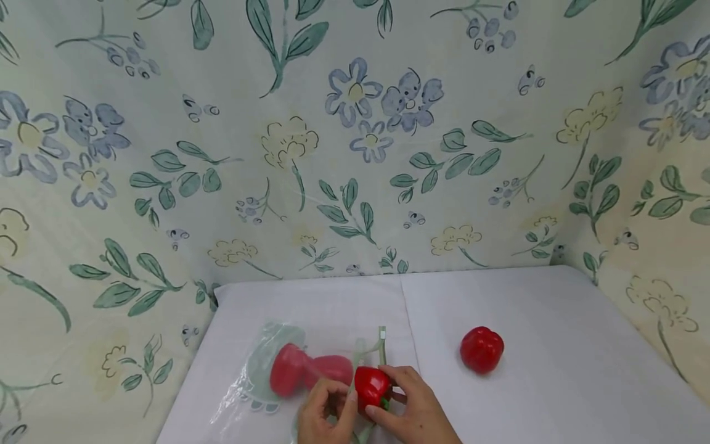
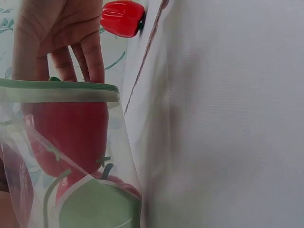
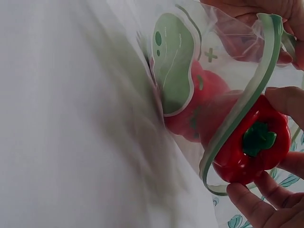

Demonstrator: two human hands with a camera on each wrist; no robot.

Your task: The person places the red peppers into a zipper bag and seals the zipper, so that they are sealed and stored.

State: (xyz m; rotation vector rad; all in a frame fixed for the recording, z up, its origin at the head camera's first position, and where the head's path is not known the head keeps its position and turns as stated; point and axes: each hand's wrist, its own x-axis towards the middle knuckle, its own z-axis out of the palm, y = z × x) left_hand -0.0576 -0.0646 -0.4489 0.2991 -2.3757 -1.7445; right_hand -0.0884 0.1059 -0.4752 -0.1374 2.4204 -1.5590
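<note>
In the head view my right hand (image 1: pixel 416 407) grips a glossy red bell pepper (image 1: pixel 373 387) between thumb and fingers. The pepper sits in the mouth of a clear zip bag (image 3: pixel 180 61) with a green-edged opening. Its green stem (image 3: pixel 259 138) points outward, toward my right palm. My left hand (image 1: pixel 328 412) pinches the bag's edge beside the pepper. Through the film, more red peppers (image 1: pixel 288 370) show inside the bag, next to a pale green printed patch (image 2: pixel 99 206).
Another red bell pepper (image 1: pixel 482 350) lies on the white-covered table (image 1: pixel 554 370), to the right of my hands. A floral curtain (image 1: pixel 355 185) hangs behind the table and along both sides.
</note>
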